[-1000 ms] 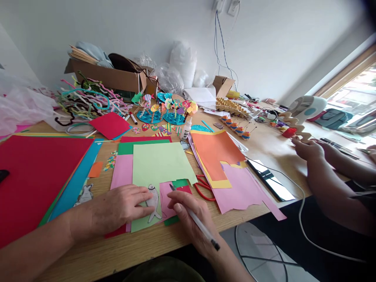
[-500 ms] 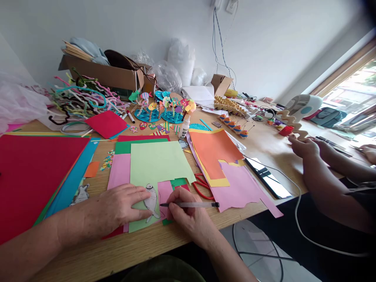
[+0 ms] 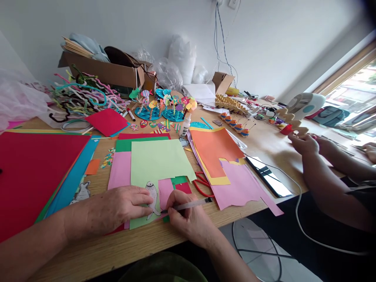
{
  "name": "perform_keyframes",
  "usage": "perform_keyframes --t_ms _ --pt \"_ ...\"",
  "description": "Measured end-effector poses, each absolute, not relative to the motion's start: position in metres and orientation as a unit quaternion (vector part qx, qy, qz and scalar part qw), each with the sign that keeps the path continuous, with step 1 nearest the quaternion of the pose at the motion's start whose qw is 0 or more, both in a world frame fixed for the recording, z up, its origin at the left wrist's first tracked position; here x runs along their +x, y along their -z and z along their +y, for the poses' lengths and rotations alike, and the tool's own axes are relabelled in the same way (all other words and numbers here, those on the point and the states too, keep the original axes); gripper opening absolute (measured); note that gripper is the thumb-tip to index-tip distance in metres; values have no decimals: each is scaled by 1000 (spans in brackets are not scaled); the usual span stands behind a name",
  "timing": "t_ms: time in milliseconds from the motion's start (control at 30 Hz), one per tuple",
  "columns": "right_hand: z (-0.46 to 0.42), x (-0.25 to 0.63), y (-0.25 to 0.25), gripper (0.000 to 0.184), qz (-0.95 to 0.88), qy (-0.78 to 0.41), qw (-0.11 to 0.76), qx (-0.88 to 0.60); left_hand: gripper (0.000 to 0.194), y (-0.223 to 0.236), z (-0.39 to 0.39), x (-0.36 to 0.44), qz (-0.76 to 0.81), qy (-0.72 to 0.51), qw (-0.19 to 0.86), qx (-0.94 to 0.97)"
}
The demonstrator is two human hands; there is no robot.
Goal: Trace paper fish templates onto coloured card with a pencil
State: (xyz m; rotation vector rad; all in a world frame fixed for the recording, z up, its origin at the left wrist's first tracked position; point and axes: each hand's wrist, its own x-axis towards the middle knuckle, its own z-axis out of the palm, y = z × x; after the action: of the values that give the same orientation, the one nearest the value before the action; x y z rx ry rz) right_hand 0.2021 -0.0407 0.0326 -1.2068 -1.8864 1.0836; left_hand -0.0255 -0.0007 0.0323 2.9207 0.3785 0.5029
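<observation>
My left hand (image 3: pixel 127 203) lies flat with its fingers stretched out, pressing on a paper fish cutout (image 3: pixel 152 197) and the light green paper (image 3: pixel 158 158) beneath it. In my right hand (image 3: pixel 186 215) is a pen (image 3: pixel 192 204), held in a writing grip with its tip at the lower right of the fish, near the tail. Pink paper (image 3: pixel 166 188) shows just right of the fish, with a thin drawn line on it. Under these sheets lie green, pink and red papers.
Red scissors (image 3: pixel 202 184) lie partly under orange paper (image 3: pixel 216 150) to the right. A glue bottle (image 3: pixel 185 126) stands behind. Beyond a phone (image 3: pixel 268 176), another person's hands (image 3: pixel 305 145) hold a wavy strip. Pipe cleaners (image 3: pixel 85 92) are heaped at the back left.
The pen has moved down toward the fish's tail, and its back end now points more upward. My left hand stays nearly in place on the fish.
</observation>
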Motion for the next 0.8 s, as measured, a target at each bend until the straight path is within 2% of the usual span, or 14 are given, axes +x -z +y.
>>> perform_keyframes --t_ms 233,467,800 --pt "-41 203 -33 14 -718 -415 312 -463 29 -28 -3 -24 131 -148 51 979" --pt "-40 204 -32 13 -719 -424 303 -461 43 -26 -5 -23 138 -135 40 980" --pt "-41 203 -31 12 -721 -418 302 -463 38 -30 -7 -22 151 -128 48 979"
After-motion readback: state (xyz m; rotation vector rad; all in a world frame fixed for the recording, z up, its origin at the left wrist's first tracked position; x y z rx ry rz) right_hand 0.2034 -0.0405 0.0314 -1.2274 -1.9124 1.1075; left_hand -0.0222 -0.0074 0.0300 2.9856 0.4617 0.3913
